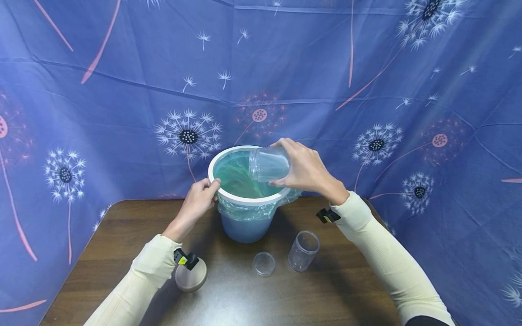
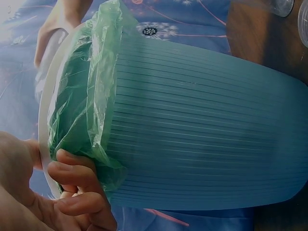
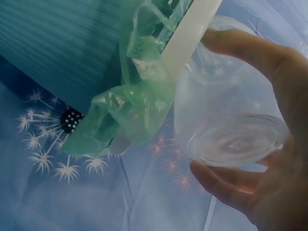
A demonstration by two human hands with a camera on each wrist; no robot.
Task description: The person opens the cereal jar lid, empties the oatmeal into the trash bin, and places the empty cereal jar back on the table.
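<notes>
A blue ribbed trash can (image 1: 246,226) with a white rim ring (image 1: 210,170) stands on the table, lined with a green plastic bag (image 2: 103,82). My left hand (image 1: 198,198) pinches the rim at its left side, thumb on top and fingers below against the bag. My right hand (image 1: 306,167) grips a clear plastic jar (image 1: 271,164) near its base. The jar is tipped on its side over the can, its threaded mouth pointing left above the opening. In the right wrist view the jar's round base (image 3: 236,142) faces the camera, and the jar looks see-through.
A second clear jar (image 1: 303,251) stands upright on the wooden table (image 1: 228,303), right of the can. Beside it lies a clear round lid (image 1: 264,264). A beige round lid-like disc (image 1: 190,276) sits near my left wrist. Blue dandelion-print cloth (image 1: 285,68) hangs behind.
</notes>
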